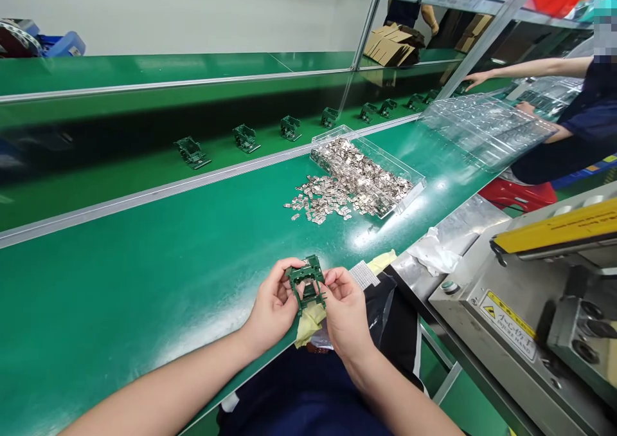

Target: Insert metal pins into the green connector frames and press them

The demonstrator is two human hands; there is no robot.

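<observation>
Between my two hands, over the front edge of the green table [120, 281], is a dark green plastic frame [308, 280] with openings through its middle. My left hand [276, 304] grips its left side, thumb in front. On the other side, my right hand [346, 304] pinches the frame's right edge with bent fingers; whether a small part is also between them I cannot tell. Beyond my hands, a clear plastic tray [419, 185] lies full of small silvery metal pieces [357, 166], many spilled onto the table at its left.
Several similar green frames [191, 151] stand in a row along the conveyor belt [154, 185]. At right is a metal machine [482, 294] with a hand-injury warning label. A co-worker [569, 121] reaches toward the belt near stacked clear trays [486, 127]. Yellow cloth [311, 325] lies below my hands.
</observation>
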